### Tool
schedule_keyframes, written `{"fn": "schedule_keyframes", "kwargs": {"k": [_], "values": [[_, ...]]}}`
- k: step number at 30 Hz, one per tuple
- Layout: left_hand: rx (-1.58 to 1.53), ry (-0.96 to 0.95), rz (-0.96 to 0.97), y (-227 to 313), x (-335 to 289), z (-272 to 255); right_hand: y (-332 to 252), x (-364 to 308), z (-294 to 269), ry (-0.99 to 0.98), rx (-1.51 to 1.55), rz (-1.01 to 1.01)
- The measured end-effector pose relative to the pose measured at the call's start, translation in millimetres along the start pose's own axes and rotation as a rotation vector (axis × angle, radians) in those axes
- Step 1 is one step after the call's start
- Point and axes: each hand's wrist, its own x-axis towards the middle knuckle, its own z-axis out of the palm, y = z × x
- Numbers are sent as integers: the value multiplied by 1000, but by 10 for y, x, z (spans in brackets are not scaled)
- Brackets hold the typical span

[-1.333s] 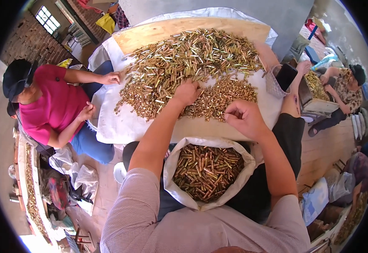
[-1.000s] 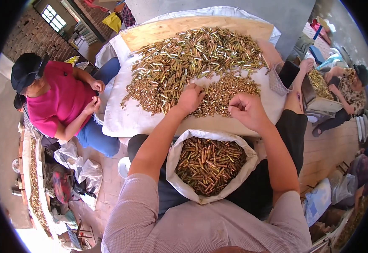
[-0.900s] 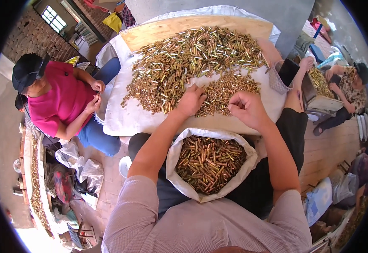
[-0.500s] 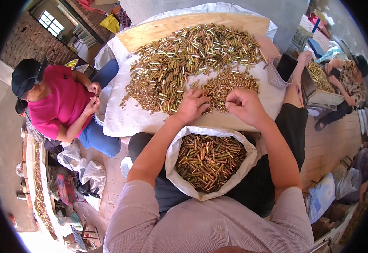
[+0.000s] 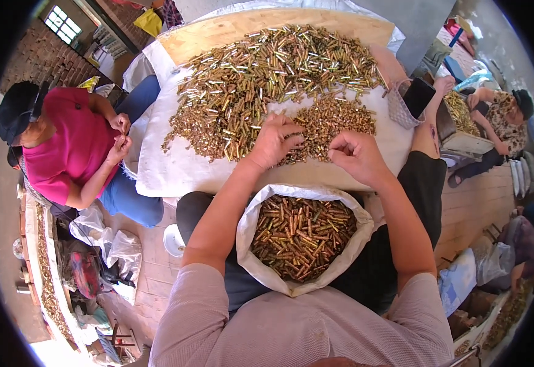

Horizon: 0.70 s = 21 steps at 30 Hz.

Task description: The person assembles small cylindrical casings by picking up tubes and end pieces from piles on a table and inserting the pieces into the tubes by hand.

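A wide heap of slim, brass-coloured metal cylinders point(image 5: 279, 55) covers the cloth-covered table in front of me. Nearer, between and around my hands, lies a patch of much smaller gold-coloured pieces point(image 5: 340, 116). My left hand point(image 5: 273, 144) rests at the heap's near edge, fingers curled in a pinch; what they grip is hidden. Just right of it, my right hand point(image 5: 357, 156) hovers by the small pieces with thumb and fingertips together, and anything between them is too small to make out. On my lap, a white sack point(image 5: 368, 229) with its mouth folded open holds many copper-brown cylinders point(image 5: 300, 235).
A wooden board point(image 5: 218, 30) edges the table's far side. At its right stands a woven basket point(image 5: 396, 105) with a dark phone point(image 5: 418, 96) on it. A person in a pink top point(image 5: 74, 140) sits left; another person point(image 5: 502, 125) works far right. A white bowl point(image 5: 174, 240) stands on the floor.
The left side of the view has slid a little leftward. My left hand has shifted slightly at the heap's edge, still curled; my right hand keeps its pinch in nearly the same place.
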Motion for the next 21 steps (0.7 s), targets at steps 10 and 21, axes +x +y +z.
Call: {"fn": "schedule_keyframes", "kwargs": {"k": [10,21], "values": [[-847,-142,-353,289,-5,-149,45,68,60,19,589,213],[-766,-236,-271,606,-79,-286,50,59,182,19,791,182]]}}
